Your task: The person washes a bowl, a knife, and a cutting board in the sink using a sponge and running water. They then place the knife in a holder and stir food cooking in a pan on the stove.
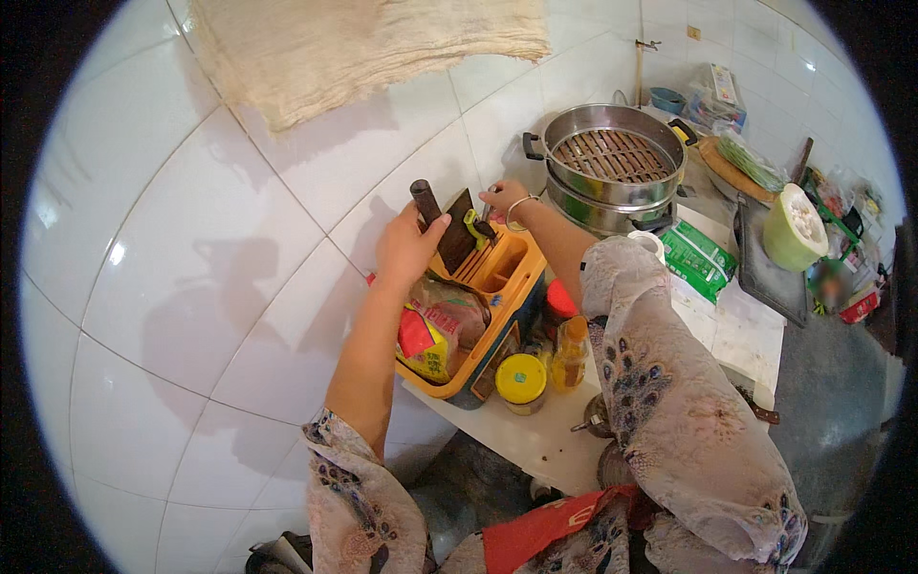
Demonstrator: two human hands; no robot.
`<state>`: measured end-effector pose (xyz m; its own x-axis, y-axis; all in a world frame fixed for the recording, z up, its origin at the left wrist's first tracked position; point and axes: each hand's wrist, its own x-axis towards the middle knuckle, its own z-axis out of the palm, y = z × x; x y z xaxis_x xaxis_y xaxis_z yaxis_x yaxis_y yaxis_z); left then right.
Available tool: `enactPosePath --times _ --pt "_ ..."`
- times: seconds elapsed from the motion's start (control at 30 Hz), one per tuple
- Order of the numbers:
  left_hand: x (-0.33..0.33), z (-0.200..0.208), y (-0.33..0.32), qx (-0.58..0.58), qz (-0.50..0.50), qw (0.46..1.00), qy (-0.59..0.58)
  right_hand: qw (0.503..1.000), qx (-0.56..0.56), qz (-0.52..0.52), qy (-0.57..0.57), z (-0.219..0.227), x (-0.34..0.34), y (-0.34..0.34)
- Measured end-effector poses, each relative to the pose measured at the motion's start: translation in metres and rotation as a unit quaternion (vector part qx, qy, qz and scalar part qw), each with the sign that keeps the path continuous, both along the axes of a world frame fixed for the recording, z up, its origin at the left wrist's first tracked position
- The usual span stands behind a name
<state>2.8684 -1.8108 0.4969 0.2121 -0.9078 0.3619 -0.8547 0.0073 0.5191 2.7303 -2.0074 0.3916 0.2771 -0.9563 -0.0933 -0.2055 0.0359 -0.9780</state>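
Observation:
My left hand (406, 247) is closed around the lower part of a cleaver's dark round handle. The cleaver (457, 232) stands with its wide, dark blade down at the slots of an orange storage rack (495, 320). My right hand (509, 199), a bangle on its wrist, pinches a small metallic piece at the rack's far end; most of it is hidden by my fingers. Between the hands, a yellow-green handle (474, 226) sticks up from the rack. Plastic food packets (432, 337) fill the rack's near compartment.
Beside the rack stand a yellow-lidded jar (521, 383), an orange-capped bottle (571, 352) and a red-lidded jar (558, 304). A steel steamer (612, 158) sits beyond my right arm, near a green packet (696, 258) and a cut pale-green gourd (796, 228). Cloth (373, 48) hangs on the tiled wall.

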Motion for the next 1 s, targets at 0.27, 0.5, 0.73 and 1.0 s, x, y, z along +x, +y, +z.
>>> enactPosePath --times 0.27,0.5,0.73,1.0 --pt "0.003 -0.004 0.000 0.002 0.009 1.000 0.005 0.973 -0.176 0.005 0.149 -0.014 0.000 -0.030" --pt "0.007 -0.009 0.001 -0.038 0.053 0.998 -0.001 0.983 -0.178 0.012 0.050 -0.014 -0.001 -0.012" --pt "0.011 -0.016 -0.005 -0.103 0.041 0.992 0.065 0.988 -0.151 -0.022 0.025 -0.005 0.004 -0.010" --pt "0.007 -0.016 0.001 -0.186 0.022 0.982 0.034 0.981 -0.142 -0.133 0.021 -0.029 0.009 -0.028"
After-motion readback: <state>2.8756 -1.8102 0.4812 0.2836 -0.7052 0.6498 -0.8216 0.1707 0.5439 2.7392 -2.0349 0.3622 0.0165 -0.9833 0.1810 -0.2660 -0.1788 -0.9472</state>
